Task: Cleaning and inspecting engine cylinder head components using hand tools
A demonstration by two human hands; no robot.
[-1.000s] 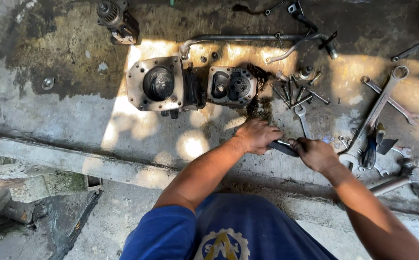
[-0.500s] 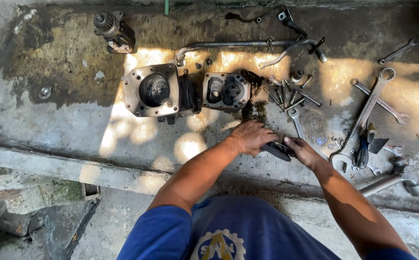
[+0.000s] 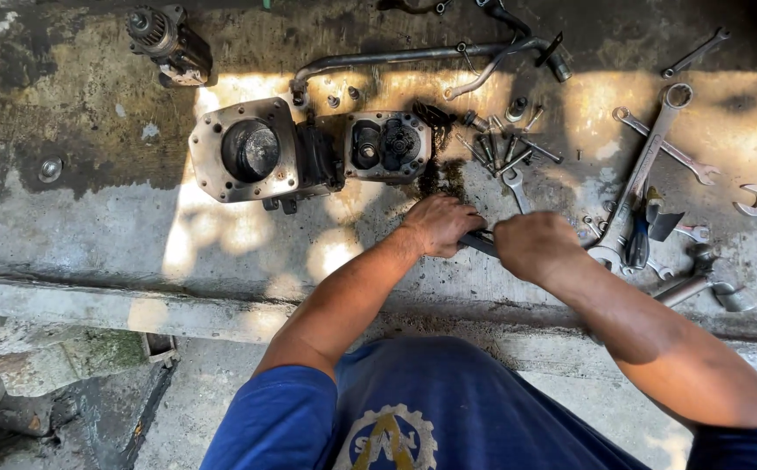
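Hands closed together, left hand and right hand wrapped around dark tool, mostly hidden by fingers, kind unclear, spanner just beyond grip.

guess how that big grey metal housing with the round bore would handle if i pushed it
The big grey metal housing with the round bore looks like thick cast metal, so probably heavy and rigid. It sits flat on the stained concrete floor, so likely slides rather than rolls. Oily stains nearby suggest a slippery grip.
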